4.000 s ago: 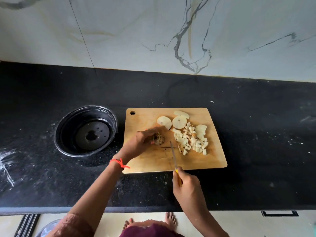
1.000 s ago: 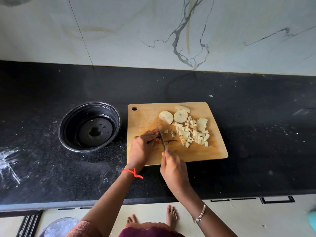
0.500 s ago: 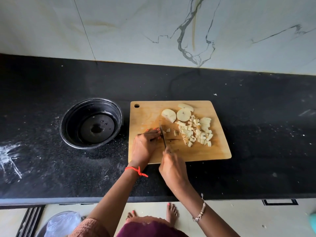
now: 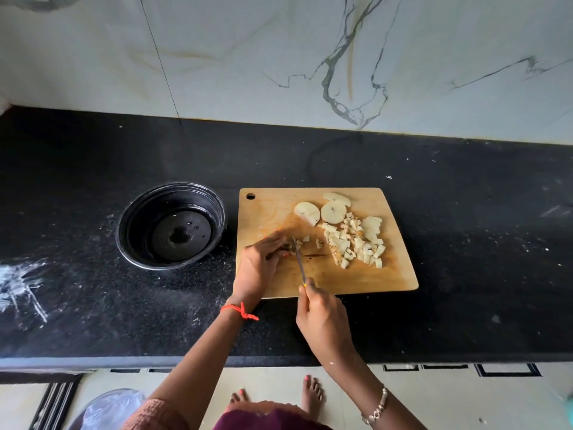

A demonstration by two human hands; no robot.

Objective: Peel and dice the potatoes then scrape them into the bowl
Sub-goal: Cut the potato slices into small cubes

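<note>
Left hand (image 4: 259,262) clamped on small potato piece (image 4: 286,245), right hand (image 4: 324,318) gripping thin knife (image 4: 298,259) over wooden cutting board (image 4: 397,274); risk of nicked fingertips, piece being tiny.

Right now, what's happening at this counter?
A person is dicing potato on a wooden cutting board. The left hand pins a small potato piece while the right hand works a knife against it. Diced cubes and a few round slices lie on the board. The black bowl beside it holds no potato.

black bowl (image 4: 172,226), veined white wall (image 4: 279,57)
</note>
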